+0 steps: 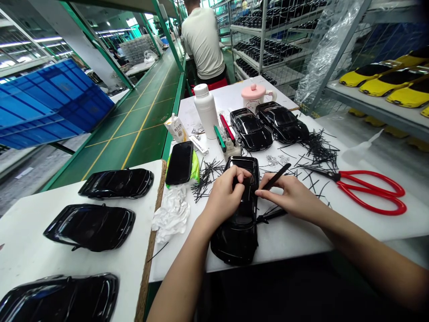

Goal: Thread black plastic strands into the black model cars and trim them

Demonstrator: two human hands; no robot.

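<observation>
A black model car (234,243) lies lengthwise before me on the white work table. My left hand (224,193) rests over its roof with the fingers curled closed; whatever they pinch is hidden. At the car's right side my right hand (290,194) grips black tweezers (279,176) between thumb and fingers, the back end pointing up and right. Their tip is hidden by the hand. Beside the car, under my right hand, lies a bundle of thin black strips (273,215). Red-handled scissors (372,190) lie to the right, blades toward my right hand.
More black model cars (92,227) stand on the left board, and two finished-looking ones (251,127) at the back. Near them are a white bottle (205,109), pink-lidded mug (254,96), phone (180,163), crumpled tissue (171,214) and black strip scraps (321,150). A person (205,42) sits ahead.
</observation>
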